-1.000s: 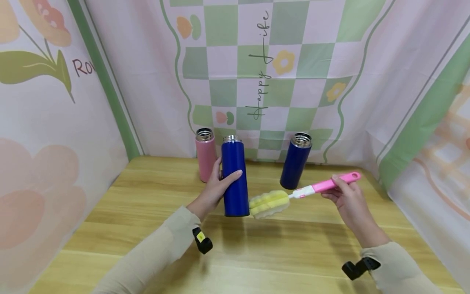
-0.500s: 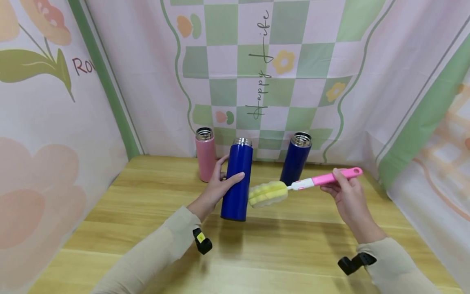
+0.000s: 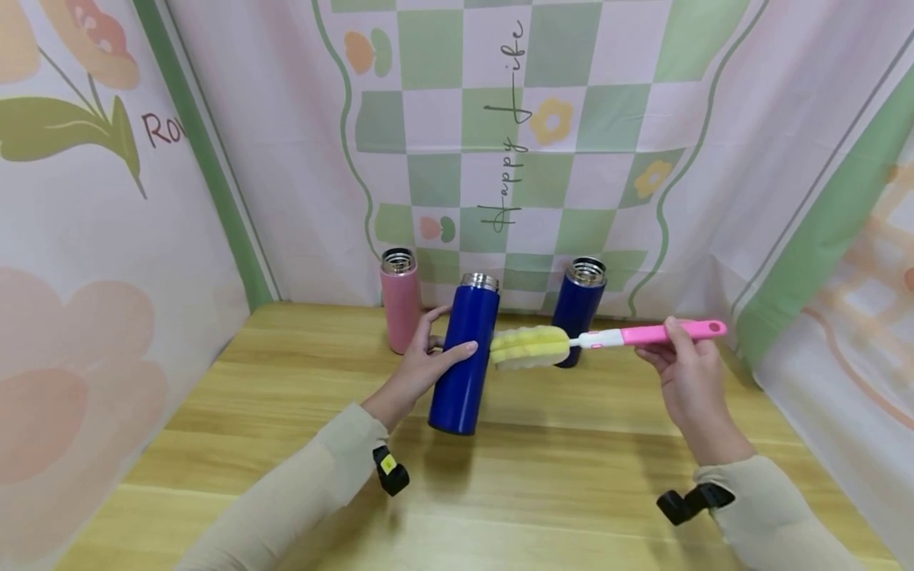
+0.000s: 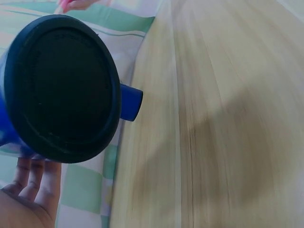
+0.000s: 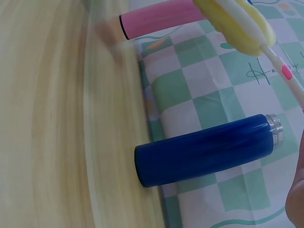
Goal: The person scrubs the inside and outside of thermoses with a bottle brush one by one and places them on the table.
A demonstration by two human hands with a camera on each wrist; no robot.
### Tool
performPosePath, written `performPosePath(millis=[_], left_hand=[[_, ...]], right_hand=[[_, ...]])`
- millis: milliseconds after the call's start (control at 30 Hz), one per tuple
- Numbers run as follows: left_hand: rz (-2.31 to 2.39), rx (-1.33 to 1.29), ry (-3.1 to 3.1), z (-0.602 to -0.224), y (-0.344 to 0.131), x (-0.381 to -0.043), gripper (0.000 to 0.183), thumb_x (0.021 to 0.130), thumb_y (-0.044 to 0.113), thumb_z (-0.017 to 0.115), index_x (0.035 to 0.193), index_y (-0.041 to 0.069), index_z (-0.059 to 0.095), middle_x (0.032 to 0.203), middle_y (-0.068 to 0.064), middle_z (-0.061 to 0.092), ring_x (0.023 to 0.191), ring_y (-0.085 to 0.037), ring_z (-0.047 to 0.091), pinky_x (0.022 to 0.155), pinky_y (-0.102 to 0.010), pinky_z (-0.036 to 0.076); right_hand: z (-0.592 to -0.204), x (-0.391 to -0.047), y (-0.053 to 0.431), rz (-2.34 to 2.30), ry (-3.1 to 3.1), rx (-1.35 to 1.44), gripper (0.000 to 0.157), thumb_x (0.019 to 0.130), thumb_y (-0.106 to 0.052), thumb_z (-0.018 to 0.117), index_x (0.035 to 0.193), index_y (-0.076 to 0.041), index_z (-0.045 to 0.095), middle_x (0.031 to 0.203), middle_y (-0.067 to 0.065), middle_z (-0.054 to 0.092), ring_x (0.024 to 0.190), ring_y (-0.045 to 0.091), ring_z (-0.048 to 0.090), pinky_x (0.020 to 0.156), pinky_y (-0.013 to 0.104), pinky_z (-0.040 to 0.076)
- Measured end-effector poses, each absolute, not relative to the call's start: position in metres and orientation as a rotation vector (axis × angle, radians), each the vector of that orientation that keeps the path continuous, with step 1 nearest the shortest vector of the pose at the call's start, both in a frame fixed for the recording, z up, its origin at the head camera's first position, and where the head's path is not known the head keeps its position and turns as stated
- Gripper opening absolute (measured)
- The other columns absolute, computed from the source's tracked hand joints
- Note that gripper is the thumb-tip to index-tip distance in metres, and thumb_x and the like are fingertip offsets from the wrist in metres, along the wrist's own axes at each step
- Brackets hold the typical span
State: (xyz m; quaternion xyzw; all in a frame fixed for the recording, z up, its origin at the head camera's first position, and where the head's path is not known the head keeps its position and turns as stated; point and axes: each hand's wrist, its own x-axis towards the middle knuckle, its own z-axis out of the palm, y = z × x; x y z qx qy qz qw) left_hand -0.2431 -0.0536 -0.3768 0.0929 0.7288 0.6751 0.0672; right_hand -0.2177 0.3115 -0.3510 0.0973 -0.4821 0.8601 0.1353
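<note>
My left hand (image 3: 421, 365) grips a blue vacuum flask (image 3: 466, 357) around its middle, thumb across the front. The flask is lidless, held above the table and tilted with its steel mouth (image 3: 481, 281) leaning right. In the left wrist view its black base (image 4: 66, 90) faces the camera, with fingers (image 4: 35, 187) below. My right hand (image 3: 693, 388) pinches the pink handle of a bottle brush (image 3: 646, 334). Its yellow and white sponge head (image 3: 531, 347) points left, close to the flask's right side; whether they touch I cannot tell.
A lidless pink flask (image 3: 401, 305) stands at the back, left of the held one. Another lidless blue flask (image 3: 577, 301) stands at the back right, partly behind the brush. Behind the wooden table (image 3: 286, 444) hangs a green and white checked curtain (image 3: 485, 174).
The blue flask has gone from nearly upright to leaning right, its mouth shifting right and slightly down. The bottle brush has risen and come closer to level, with the right hand shifting slightly right.
</note>
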Motion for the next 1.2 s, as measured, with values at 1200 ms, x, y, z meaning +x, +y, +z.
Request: performPosePath(millis=[1200], left_hand=[[2.083,0.369,2.033,-0.381,-0.050,-0.240,0.063,0.101,0.046,0.054,0.154,0.051,0.021,0.151,-0.016,0.038,0.124,-0.040,0.054,0.090,-0.062,0.049]], right_hand=[[-0.342,-0.220,0.310,2.518,-1.223,0.162,0.030,0.099,-0.016,0.063,0.115,0.002,0.047,0.101,0.017,0.067,0.083,0.025,0.072,0.079,0.031,0.057]])
